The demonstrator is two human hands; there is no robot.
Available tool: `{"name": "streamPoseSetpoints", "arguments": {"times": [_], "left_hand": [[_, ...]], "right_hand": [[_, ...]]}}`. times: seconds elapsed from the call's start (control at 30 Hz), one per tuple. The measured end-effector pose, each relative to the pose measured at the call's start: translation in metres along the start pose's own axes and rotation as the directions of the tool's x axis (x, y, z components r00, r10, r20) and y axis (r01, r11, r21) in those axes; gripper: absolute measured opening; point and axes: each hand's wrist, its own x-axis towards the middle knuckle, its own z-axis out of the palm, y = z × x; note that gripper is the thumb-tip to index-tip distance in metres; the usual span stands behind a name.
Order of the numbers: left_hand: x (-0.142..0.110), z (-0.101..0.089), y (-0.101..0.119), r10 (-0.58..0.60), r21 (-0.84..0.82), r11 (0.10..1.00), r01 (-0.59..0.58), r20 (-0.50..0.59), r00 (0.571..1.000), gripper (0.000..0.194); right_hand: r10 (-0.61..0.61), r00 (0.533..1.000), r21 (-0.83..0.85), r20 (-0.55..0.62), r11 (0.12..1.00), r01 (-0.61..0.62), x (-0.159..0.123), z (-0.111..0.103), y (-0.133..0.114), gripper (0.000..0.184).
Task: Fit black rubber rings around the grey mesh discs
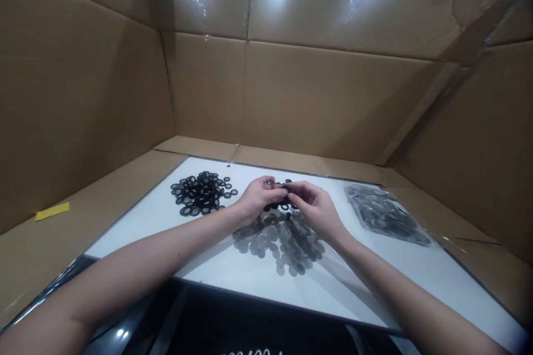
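Two hands met over loose rings and discs

I saw the left hand and right hand pinching a small black ring between their fingertips, above the grey discs; a pile of black rings lay to the left, a clear bag to the right.

dark round piece pinched, grey discs heaped nearby

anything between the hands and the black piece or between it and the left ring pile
Nothing visible is between left hand or right hand and the black piece; the left hand is between it and the ring pile.
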Motion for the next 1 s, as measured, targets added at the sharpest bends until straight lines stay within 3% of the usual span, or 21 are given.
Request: {"name": "streamPoseSetpoints", "arguments": {"times": [0.2,0.33,0.5,0.7,0.87,1.0], "left_hand": [[-0.001,0.0,0.0,-0.023,-0.011,1.0,0.024,0.041,0.999,0.037],[0.001,-0.001,-0.003,-0.028,-0.021,0.999,0.028,0.003,1.0,0.039],[0.005,-0.005,-0.002,-0.05,0.063,0.997,0.052,-0.027,0.998,0.038],[0.005,-0.008,0.008,-0.008,0.255,0.967,-0.007,0.059,0.998,0.039],[0.002,-0.005,0.01,0.061,0.222,0.973,-0.068,0.036,0.997,0.04],[0.003,-0.005,0.007,0.042,0.219,0.975,-0.044,0.013,0.999,0.039]], "right_hand": [[0.095,0.996,0.101,-0.005,0.99,-0.094,0.001,0.0,-0.001,0.031],[0.182,0.983,0.182,0.003,0.967,-0.18,0.001,0.002,0.005,0.032],[0.195,0.981,0.159,-0.012,0.969,-0.19,0.0,0.004,0.006,0.031],[0.191,0.982,0.07,-0.003,0.979,-0.19,-0.001,0.001,0.005,0.031],[0.199,0.98,0.12,0.023,0.972,-0.2,-0.001,0.002,0.007,0.034],[0.215,0.977,0.15,0.01,0.965,-0.214,0.0,0.003,0.008,0.036]]}}
